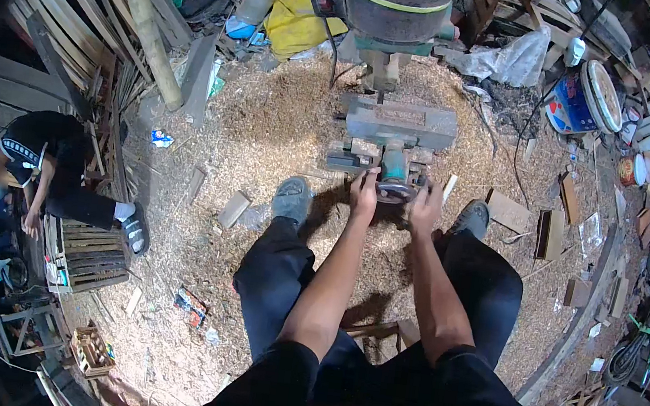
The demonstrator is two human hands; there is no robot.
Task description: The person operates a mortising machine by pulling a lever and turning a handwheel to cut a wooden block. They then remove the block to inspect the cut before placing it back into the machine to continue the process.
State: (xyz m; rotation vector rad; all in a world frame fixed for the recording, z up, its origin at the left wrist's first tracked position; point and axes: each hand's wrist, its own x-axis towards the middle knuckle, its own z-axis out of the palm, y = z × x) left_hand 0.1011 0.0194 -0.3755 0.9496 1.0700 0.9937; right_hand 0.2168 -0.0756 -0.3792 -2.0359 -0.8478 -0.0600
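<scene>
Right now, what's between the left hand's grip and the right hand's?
A dark handwheel sits between the left hand's grip and right hand's grip; head view shows it.

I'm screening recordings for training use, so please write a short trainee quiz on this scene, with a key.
1. True or false: the left hand and right hand are at opposite sides of the handwheel.
2. What is strewn thickly around the machine? A) gravel B) wood shavings C) broken glass
3. On which side of the picture is the blue bucket?

Key: 1. True. 2. B. 3. Right.
</scene>
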